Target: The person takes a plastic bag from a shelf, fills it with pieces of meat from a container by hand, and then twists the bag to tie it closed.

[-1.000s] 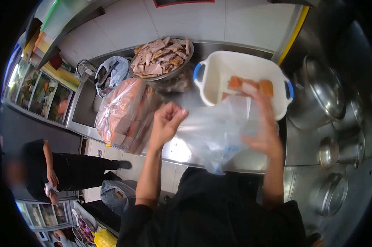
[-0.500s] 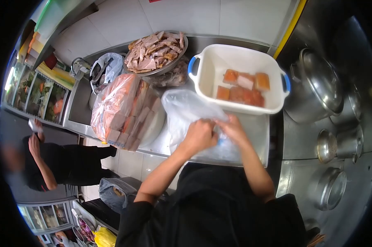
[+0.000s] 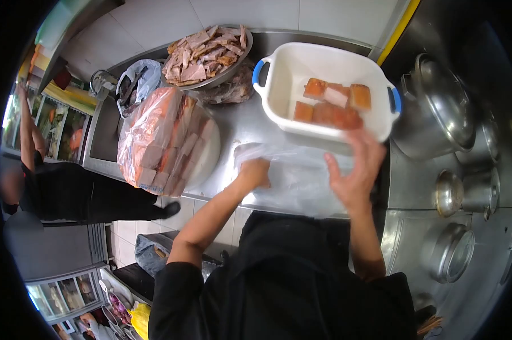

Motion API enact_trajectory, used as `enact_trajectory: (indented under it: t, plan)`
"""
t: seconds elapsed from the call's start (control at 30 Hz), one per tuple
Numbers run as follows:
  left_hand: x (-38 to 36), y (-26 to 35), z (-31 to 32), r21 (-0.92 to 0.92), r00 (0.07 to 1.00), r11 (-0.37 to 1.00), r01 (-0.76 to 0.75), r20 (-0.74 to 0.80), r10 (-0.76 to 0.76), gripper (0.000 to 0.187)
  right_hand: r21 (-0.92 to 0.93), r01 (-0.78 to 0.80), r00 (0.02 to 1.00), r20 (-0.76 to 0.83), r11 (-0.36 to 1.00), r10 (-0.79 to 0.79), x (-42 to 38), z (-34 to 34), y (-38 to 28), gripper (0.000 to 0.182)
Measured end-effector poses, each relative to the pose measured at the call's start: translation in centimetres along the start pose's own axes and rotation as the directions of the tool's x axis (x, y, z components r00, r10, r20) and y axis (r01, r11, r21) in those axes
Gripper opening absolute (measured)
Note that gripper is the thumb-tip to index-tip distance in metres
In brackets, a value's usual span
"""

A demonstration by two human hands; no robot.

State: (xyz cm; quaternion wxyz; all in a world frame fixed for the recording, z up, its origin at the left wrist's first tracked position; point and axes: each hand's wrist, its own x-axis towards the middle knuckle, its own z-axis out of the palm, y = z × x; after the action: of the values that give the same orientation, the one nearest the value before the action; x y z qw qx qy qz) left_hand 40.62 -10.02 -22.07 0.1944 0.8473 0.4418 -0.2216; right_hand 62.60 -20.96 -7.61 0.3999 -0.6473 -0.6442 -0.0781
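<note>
My left hand is closed on the clear plastic bag, which lies stretched flat along the steel counter. My right hand is open, thumb and fingers apart, blurred at the fingertips, over the near rim of the white tub with blue handles. Inside that tub sit several pieces of orange-skinned meat. Left of my left hand stands a large clear bag packed with meat pieces, resting on a round white container.
Behind, a metal bowl holds sliced meat; a plastic bag stands beside it. Large lidded pots are on the right. At left a person in black stands with an arm raised near a display case. A lined bin is below.
My hands have moved apart: the right let go of the bag and went right, towards the tub. The bag is now spread flat. The person at left has raised an arm.
</note>
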Motion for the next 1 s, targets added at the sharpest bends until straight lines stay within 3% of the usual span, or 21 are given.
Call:
enact_trajectory:
  t: [0.03,0.07,0.13,0.2,0.23,0.27,0.33,0.47,0.53,0.6,0.67,0.77,0.87,0.93,0.97,1.0]
  plan:
    - [-0.5,0.6,-1.2,0.032,0.991,0.999,0.019,0.135,-0.023,0.090,0.254,-0.049,0.990,0.137,0.966,0.014,-0.5,0.3,-1.3,0.031]
    - [-0.5,0.6,-1.0,0.018,0.995,1.000,0.010,0.095,-0.011,0.090,0.551,-0.293,0.893,0.449,0.782,0.019,-1.9,1.9,-1.6,0.026]
    - [-0.7,0.6,-0.7,-0.002,1.000,1.000,-0.019,0.010,0.019,0.092,0.246,-0.252,0.674,0.739,0.936,-0.013,-5.0,6.9,-0.5,0.027]
    - [0.2,0.0,-0.9,0.028,0.986,0.999,0.038,0.160,-0.042,0.092,-0.090,-0.118,0.522,0.842,0.989,0.139,-8.3,12.0,1.9,0.031]
    - [0.6,-0.4,-0.7,0.040,0.970,0.997,0.070,0.230,-0.078,0.093,-0.180,-0.136,0.609,0.761,0.974,0.226,-9.3,14.3,3.5,0.030]
    - [0.7,-1.0,0.1,0.067,0.980,0.995,0.070,0.181,-0.082,0.094,-0.263,-0.163,0.680,0.668,0.951,0.302,-9.8,15.5,5.0,0.031]
    - [1.0,-2.6,2.4,0.120,0.993,0.990,0.077,0.081,-0.087,0.094,-0.308,-0.020,0.670,0.702,0.951,0.241,-8.3,15.1,7.2,0.051]
    - [2.2,-4.4,5.2,0.104,0.991,0.987,0.121,0.047,-0.126,0.092,-0.368,0.212,0.599,0.781,0.905,0.177,-7.4,13.2,8.3,0.102]
    - [2.4,-4.8,5.0,0.023,0.986,0.990,0.141,0.092,-0.142,0.090,-0.356,0.189,0.517,0.829,0.915,0.216,-7.8,13.3,9.7,0.113]
    - [2.1,-4.3,5.6,0.015,0.994,0.996,0.089,0.060,-0.089,0.075,-0.349,0.254,0.551,0.819,0.902,0.162,-8.6,12.7,10.2,0.115]
    - [2.1,-3.8,6.1,0.016,0.996,0.997,0.070,0.046,-0.071,0.064,-0.366,0.384,0.689,0.725,0.848,0.000,-9.3,11.8,9.8,0.108]
    - [2.9,-2.2,6.3,0.020,0.997,0.998,0.062,0.042,-0.062,0.053,-0.293,0.250,0.584,0.806,0.923,0.097,-8.6,11.4,8.4,0.090]
    - [2.8,-0.8,6.2,0.011,1.000,1.000,0.023,-0.014,-0.023,0.040,-0.201,0.268,0.716,0.696,0.942,-0.055,-11.7,14.7,10.9,0.074]
    - [2.5,-0.2,6.9,0.013,0.993,1.000,0.013,-0.121,-0.012,0.032,-0.141,0.188,0.646,0.763,0.972,-0.014,-12.5,15.4,11.6,0.068]
    - [2.8,-0.2,7.2,0.007,0.999,1.000,0.020,-0.049,-0.019,0.044,-0.116,0.144,0.610,0.792,0.983,0.004,-12.0,15.3,11.2,0.065]
    - [3.3,-0.5,7.5,0.004,0.999,1.000,0.025,0.024,-0.025,0.056,-0.197,0.113,0.505,0.856,0.974,0.115,-11.5,15.3,10.9,0.075]
